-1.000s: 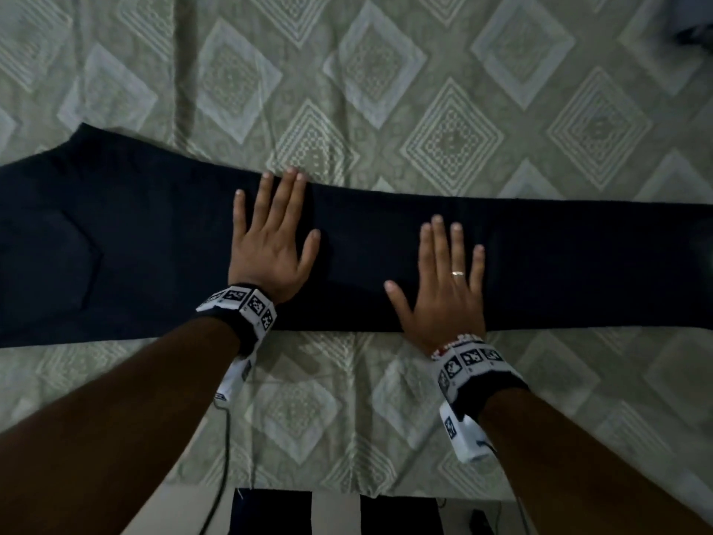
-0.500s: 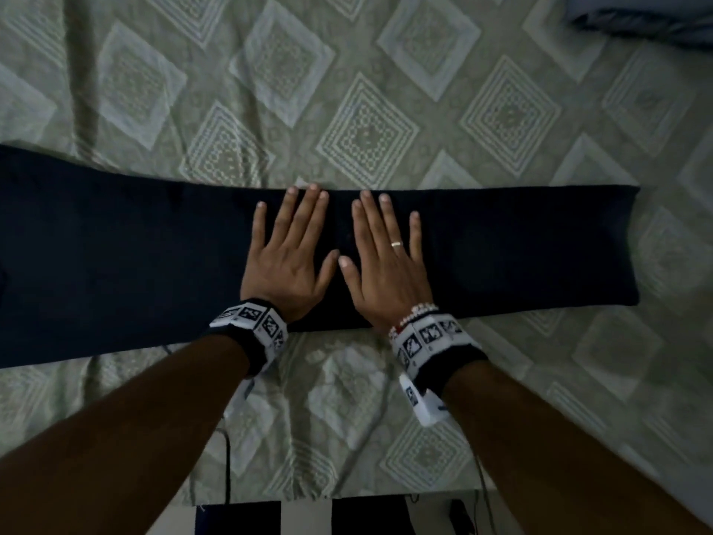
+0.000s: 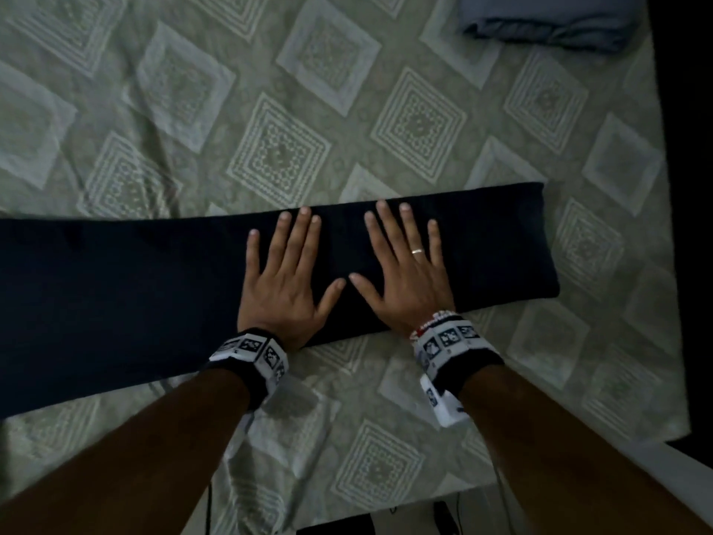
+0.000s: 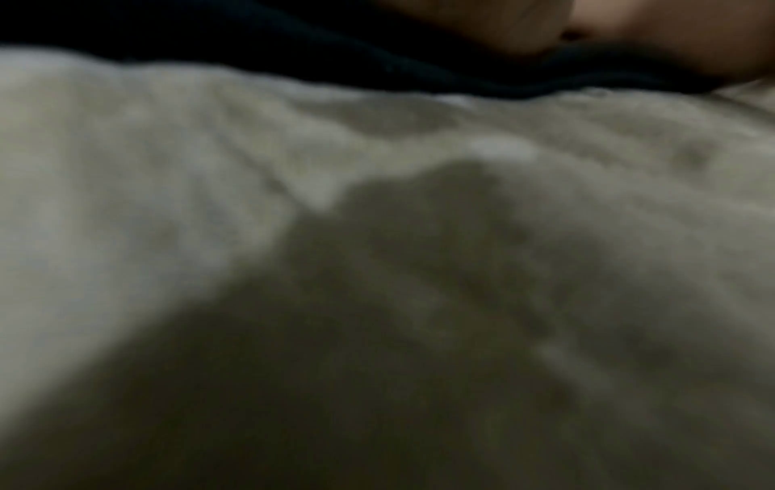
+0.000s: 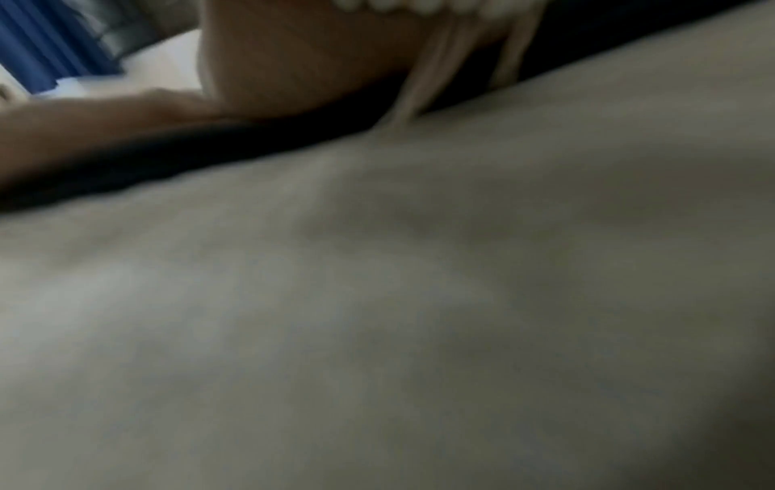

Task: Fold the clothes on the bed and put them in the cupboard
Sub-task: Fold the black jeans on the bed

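My left hand and right hand lie flat, fingers spread, side by side on the dark trousers, which stretch as one long strip across the bed. I judge only the lengthwise fold done; cross folds remain. A blue folded cloth waits at the far corner. No cupboard in sight.

The dark garment is cut by the picture's edge far to the left of the left hand's fingers. The blue-grey folded cloth, far beyond the fingertips, is cut at the top. Both wrist views are blurred.
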